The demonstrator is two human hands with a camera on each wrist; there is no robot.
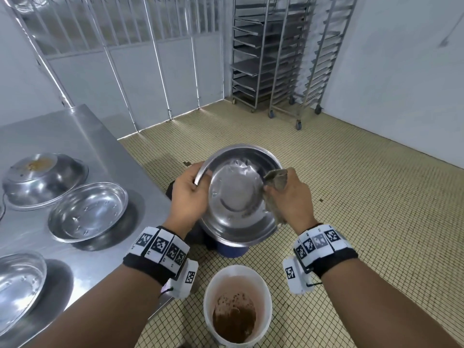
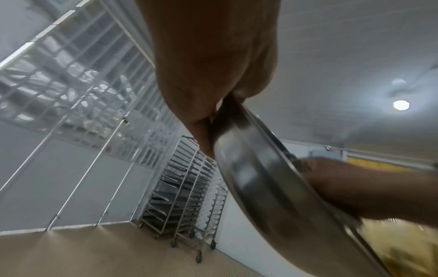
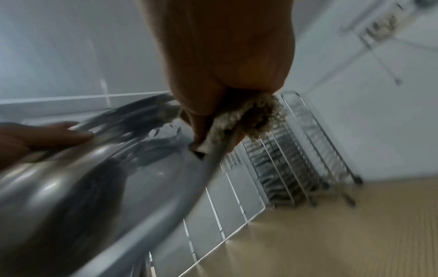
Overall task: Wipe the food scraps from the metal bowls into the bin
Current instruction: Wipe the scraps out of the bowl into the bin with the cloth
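Observation:
I hold a metal bowl (image 1: 236,197) tilted toward me above a dark bin (image 1: 231,251). My left hand (image 1: 198,179) grips its left rim, thumb inside. My right hand (image 1: 275,189) pinches a grey-brown cloth (image 1: 276,178) against the right rim. The bowl's inside looks shiny with faint smears. In the left wrist view my left hand (image 2: 213,84) clamps the bowl's edge (image 2: 260,187). In the right wrist view my right hand (image 3: 225,75) presses the cloth (image 3: 251,116) over the rim of the bowl (image 3: 94,187).
A white bucket (image 1: 266,297) with brown scraps stands on the tiled floor near my feet. On the steel table (image 1: 82,136) at left lie an upturned bowl (image 1: 42,179) with residue, an upright bowl (image 1: 88,214) and another bowl (image 1: 17,285). Wheeled tray racks (image 1: 283,56) stand far back.

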